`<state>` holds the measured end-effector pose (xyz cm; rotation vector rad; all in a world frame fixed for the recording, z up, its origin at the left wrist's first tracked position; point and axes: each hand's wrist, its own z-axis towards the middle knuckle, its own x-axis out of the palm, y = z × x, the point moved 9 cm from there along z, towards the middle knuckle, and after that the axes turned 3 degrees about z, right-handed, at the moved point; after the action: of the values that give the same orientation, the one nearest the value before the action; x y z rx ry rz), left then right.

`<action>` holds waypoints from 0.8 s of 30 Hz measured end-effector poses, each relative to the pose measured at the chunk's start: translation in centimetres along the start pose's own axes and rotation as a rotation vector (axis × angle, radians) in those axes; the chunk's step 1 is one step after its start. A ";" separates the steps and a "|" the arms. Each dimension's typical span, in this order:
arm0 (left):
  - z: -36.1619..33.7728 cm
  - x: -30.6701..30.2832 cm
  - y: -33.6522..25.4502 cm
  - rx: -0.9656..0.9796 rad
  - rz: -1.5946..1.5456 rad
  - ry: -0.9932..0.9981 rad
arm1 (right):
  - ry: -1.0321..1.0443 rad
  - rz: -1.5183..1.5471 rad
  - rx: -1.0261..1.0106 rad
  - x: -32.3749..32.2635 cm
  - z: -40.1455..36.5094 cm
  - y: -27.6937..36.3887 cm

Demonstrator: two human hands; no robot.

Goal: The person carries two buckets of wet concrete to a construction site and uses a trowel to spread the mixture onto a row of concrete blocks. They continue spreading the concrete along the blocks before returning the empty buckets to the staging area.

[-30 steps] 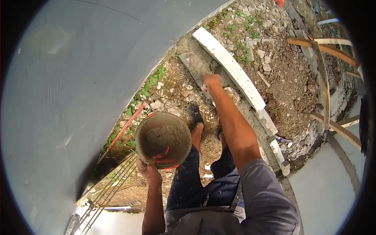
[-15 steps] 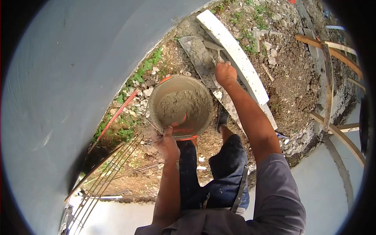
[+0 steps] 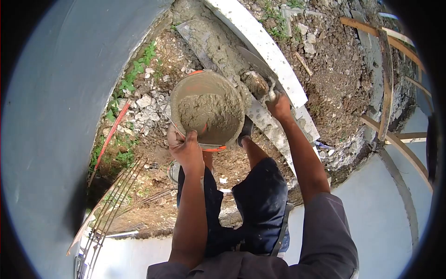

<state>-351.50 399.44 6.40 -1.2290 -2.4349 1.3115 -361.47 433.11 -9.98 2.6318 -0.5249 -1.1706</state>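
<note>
My left hand (image 3: pixel 186 149) is closed on the near rim of a round bucket (image 3: pixel 204 82), its outside edged with orange. Grey wet mortar (image 3: pixel 211 110) fills much of the bucket, which is tilted toward me. In my right hand (image 3: pixel 280 108), fingers wrapped round the handle, is a trowel (image 3: pixel 256 61). Its blade lies along the side of a long white block (image 3: pixel 267 39). Left of the blade, a mortar-smeared board (image 3: pixel 197 39) carries a thick layer of mortar. A rounded brownish lump (image 3: pixel 255 84) sits just beside the trowel's handle.
A smooth grey wall (image 3: pixel 69 93) rises on the left. Thin steel rods (image 3: pixel 109 204) and a red strip (image 3: pixel 111 135) lie at lower left. Rubble and soil cover the ground. Wooden planks (image 3: pixel 386 83) stand at right, beside a pale floor (image 3: pixel 371 204).
The bucket, white block and board sit lower and farther left in view. My right hand has drawn the trowel back toward me along the block, and the brownish lump now shows beside it.
</note>
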 end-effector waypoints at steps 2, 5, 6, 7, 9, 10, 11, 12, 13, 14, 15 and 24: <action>-0.2 -0.2 0.4 -0.027 0.010 -0.016 | -0.259 -0.044 -0.241 1.0 2.5 1.6; 0.0 -0.4 0.7 -0.016 0.024 -0.025 | 0.073 0.180 0.069 2.0 4.6 0.7; -0.3 -0.4 0.9 -0.030 0.015 0.002 | 0.083 0.180 0.077 2.3 4.5 0.0; -0.3 -0.7 1.5 -0.033 0.032 -0.011 | 0.142 0.199 0.062 2.9 4.9 -0.7; -0.2 -0.3 1.2 0.021 0.076 -0.008 | 0.198 0.190 0.029 4.3 6.3 -2.1; -0.4 -0.1 0.6 0.074 0.121 -0.001 | 0.200 0.193 0.023 4.1 5.9 -1.3; -0.5 0.0 0.4 0.078 0.122 -0.001 | 0.153 0.136 -0.007 3.2 5.1 0.0; -0.6 0.3 0.3 0.065 0.106 0.014 | 0.102 0.081 -0.036 2.2 4.7 1.0; -0.6 0.6 0.2 0.053 0.088 0.029 | 0.111 0.023 -0.081 2.8 5.0 1.6; -0.6 0.8 0.0 0.061 0.088 0.031 | 0.104 0.028 -0.084 3.0 5.2 1.4; -0.8 0.9 0.0 0.037 0.053 0.043 | 0.075 0.110 -0.069 3.0 5.1 0.9; -1.1 1.5 -0.6 -0.005 0.038 0.067 | 0.258 0.342 -0.079 2.8 6.0 0.8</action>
<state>-352.31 401.01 7.13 -1.3049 -2.3816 1.2530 -364.41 430.93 -15.49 2.4473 -0.8158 -0.7231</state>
